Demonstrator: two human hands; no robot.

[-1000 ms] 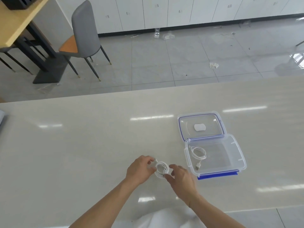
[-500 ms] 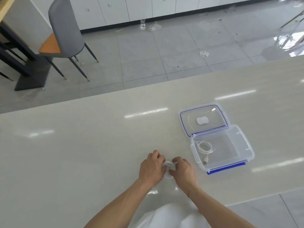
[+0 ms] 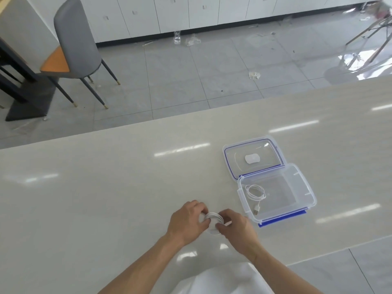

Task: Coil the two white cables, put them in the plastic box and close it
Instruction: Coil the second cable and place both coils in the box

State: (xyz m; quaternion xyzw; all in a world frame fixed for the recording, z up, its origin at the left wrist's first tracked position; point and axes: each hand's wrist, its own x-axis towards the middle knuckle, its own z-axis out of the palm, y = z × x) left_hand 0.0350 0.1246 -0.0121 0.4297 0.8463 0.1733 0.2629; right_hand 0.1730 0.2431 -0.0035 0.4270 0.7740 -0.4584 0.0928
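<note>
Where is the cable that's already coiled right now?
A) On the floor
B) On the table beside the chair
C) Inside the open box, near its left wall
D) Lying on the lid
C: the finished cable lies inside the open box, by its left wall with its plug toward the front, while both hands, left hand and right hand, hold the second cable on the table.
</note>
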